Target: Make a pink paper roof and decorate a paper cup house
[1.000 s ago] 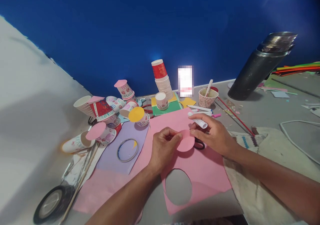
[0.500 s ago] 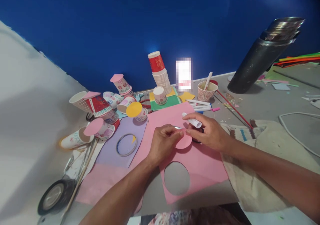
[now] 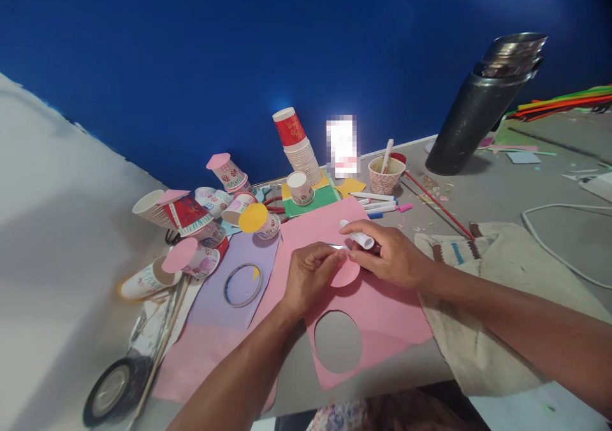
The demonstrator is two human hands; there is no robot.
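My left hand (image 3: 312, 271) pinches the upper left edge of a pink paper circle (image 3: 346, 276) between thumb and fingers. At the circle's upper right edge are the thumb and fingertips of my right hand (image 3: 389, 252). A short white tube (image 3: 358, 234) with a hollow end is held in that same right hand. Under the hands lies a pink sheet (image 3: 392, 322) with a round hole cut through it near its front edge. A strip of shiny metal, seemingly a scissors blade (image 3: 335, 246), shows between the hands; the rest of it is hidden.
Decorated paper cups with pink and yellow discs (image 3: 253, 218) crowd the left, near a tape ring (image 3: 243, 285) on purple paper. Stacked cups (image 3: 302, 153) and markers (image 3: 377, 206) are behind. A black flask (image 3: 473, 112), a pen cup (image 3: 386, 179) and a cloth (image 3: 482, 316) occupy the right.
The view has shifted slightly, so the flask and the cloth appear farther left. Both hands still hold the pink circle, and the white tube stays in my right hand.
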